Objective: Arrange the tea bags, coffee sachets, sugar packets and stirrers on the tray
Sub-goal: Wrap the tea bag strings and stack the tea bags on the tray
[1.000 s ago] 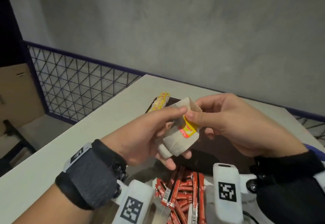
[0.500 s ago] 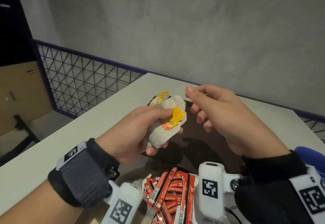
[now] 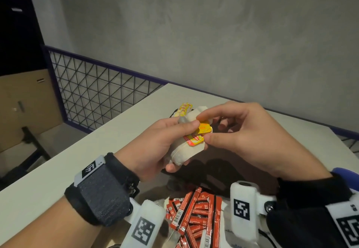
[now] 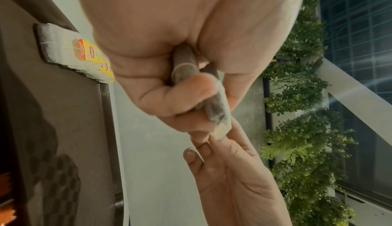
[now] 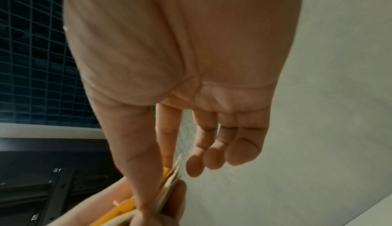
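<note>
Above the dark brown tray (image 3: 239, 162), my left hand (image 3: 180, 142) grips a bundle of white tea bags (image 3: 191, 150) with yellow and red tags (image 3: 202, 129). My right hand (image 3: 204, 129) meets it from the right, thumb and forefinger pinching the tags and the bundle's edge. In the right wrist view the same pinch shows on the paper edges of the tea bags (image 5: 171, 177). A second stack of tea bags (image 4: 70, 52) lies on the tray (image 4: 74, 129). Yellow packets (image 3: 183, 108) sit at its far left corner. Red coffee sachets (image 3: 196, 214) are piled near me.
The tray lies on a white table (image 3: 97, 150) that ends at a wire-mesh railing (image 3: 93, 96) on the left. A grey wall (image 3: 213, 43) rises behind. A blue object (image 3: 345, 172) shows at the right edge.
My right hand let go of the bundle and lifted off, then came back and now pinches the yellow tags. My left hand turned the bundle over and kept hold of it.
</note>
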Demonstrator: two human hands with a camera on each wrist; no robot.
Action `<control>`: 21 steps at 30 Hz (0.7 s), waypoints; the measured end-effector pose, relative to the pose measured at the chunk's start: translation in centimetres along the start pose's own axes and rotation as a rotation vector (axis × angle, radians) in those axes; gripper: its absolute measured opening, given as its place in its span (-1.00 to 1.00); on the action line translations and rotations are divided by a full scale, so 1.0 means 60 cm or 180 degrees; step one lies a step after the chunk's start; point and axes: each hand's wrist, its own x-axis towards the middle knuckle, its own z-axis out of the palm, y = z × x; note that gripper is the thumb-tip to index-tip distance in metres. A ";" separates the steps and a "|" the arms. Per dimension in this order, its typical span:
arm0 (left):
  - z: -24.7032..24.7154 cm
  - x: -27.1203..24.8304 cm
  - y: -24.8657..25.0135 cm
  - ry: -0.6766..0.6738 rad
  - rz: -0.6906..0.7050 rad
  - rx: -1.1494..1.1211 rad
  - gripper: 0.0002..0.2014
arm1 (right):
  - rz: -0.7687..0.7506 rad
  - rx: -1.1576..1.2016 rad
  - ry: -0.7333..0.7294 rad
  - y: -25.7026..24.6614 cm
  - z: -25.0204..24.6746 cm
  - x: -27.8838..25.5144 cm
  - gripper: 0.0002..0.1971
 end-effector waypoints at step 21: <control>0.004 0.000 -0.001 -0.0075 0.0073 -0.0030 -0.70 | 0.0308 0.0928 0.0820 -0.010 0.019 0.010 -0.94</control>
